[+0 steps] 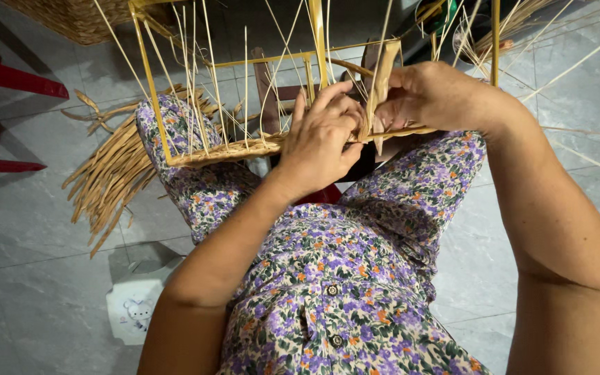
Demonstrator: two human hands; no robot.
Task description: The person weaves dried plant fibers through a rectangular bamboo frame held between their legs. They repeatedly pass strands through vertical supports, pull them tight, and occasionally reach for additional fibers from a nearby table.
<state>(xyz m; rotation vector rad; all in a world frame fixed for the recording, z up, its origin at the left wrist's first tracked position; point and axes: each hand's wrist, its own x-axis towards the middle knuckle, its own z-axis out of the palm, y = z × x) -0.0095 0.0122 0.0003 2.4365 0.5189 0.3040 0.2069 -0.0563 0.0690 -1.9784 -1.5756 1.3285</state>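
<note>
**Inspector:** Head view. Report both hands.

**Worker:** My left hand (pixel 321 139) lies over the near woven edge (pixel 230 149) of the basket frame (pixel 151 76), which rests across my knees. Fingers curled, pressing the weave just left of the strip. My right hand (pixel 428 94) is closed; its grip pinches a flat straw strip (pixel 381 76) that stands upright between both hands, at the right part of that woven edge.

**Inspector:** State of the frame?

**Worker:** Yellow bars form a box shape. Thin upright stakes (pixel 192 76) rise from the woven edge towards the far side. Only the near bottom band is woven, as far as I can see.

**Inspector:** Surroundings?

**Worker:** A bundle of loose straw strips (pixel 109 180) lies on the grey tiled floor (pixel 29 229) to the left, touching my left knee. A finished woven basket (pixel 78 17) sits far left. Red furniture legs (pixel 8 76) stand at the left edge. A white socket block (pixel 133 309) lies on the floor near left, beside my elbow. More thin stakes (pixel 578 66) fan out far right.
</note>
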